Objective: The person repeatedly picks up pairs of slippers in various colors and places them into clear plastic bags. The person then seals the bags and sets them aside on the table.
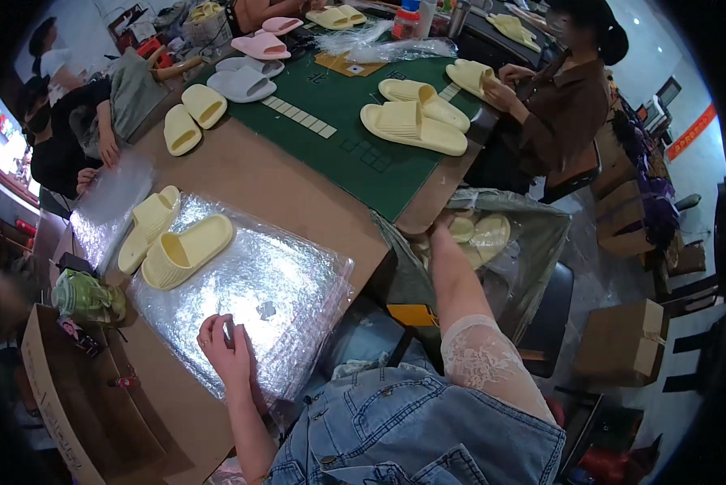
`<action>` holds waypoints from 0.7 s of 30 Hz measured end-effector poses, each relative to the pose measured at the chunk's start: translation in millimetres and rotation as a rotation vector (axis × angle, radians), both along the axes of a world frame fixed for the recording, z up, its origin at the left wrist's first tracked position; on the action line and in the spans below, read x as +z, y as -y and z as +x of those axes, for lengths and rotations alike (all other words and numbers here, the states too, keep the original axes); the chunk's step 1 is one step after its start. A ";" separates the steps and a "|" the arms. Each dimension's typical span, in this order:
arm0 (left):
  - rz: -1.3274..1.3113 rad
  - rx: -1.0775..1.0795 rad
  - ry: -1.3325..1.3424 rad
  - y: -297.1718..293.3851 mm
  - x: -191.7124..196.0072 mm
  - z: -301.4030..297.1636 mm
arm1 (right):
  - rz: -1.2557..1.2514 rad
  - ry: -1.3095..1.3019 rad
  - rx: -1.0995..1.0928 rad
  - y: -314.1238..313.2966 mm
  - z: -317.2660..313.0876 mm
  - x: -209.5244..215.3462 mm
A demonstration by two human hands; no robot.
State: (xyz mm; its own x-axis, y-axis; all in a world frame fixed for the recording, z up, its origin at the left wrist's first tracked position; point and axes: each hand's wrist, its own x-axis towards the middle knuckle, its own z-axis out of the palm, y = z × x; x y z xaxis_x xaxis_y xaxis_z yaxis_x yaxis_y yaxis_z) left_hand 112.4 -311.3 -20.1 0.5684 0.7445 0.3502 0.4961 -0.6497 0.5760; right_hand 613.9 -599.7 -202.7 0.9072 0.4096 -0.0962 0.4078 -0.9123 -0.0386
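My left hand [227,346] rests over a stack of clear plastic bags [298,283] on the brown table. Its fingers curl round a small dark object [229,331] whose kind I cannot make out. Beyond it, a pair of pale yellow slides lies on the bags: one slide [187,249] slants to the right, the other [149,228] sits beside it. My right arm, in a lace sleeve, stretches forward to a large greenish sack [540,234] beside the table corner. Yellow slides [492,236] in clear plastic lie inside. My right hand [440,229] is at the sack's opening, its fingers hidden.
More yellow slides [415,128] and grey slides [243,79] lie on or beside a green mat [355,174]. An open cardboard box [96,404] and a green-covered jar [88,296] are at left. Co-workers sit at left and right. A closed carton [620,343] stands at right.
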 end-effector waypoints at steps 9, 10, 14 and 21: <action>-0.050 0.002 -0.008 2.8 7.0 4.4 | 0.422 -0.293 0.336 41.5 -26.2 26.4; -0.049 0.018 -0.017 4.7 10.0 0.3 | 0.140 -0.397 0.248 29.2 -39.3 84.5; -0.080 0.025 0.014 7.0 11.0 2.2 | 0.124 -0.543 0.084 28.9 -56.2 244.4; -0.052 0.031 0.030 4.4 7.6 2.9 | 0.406 0.259 0.094 -34.3 73.8 231.6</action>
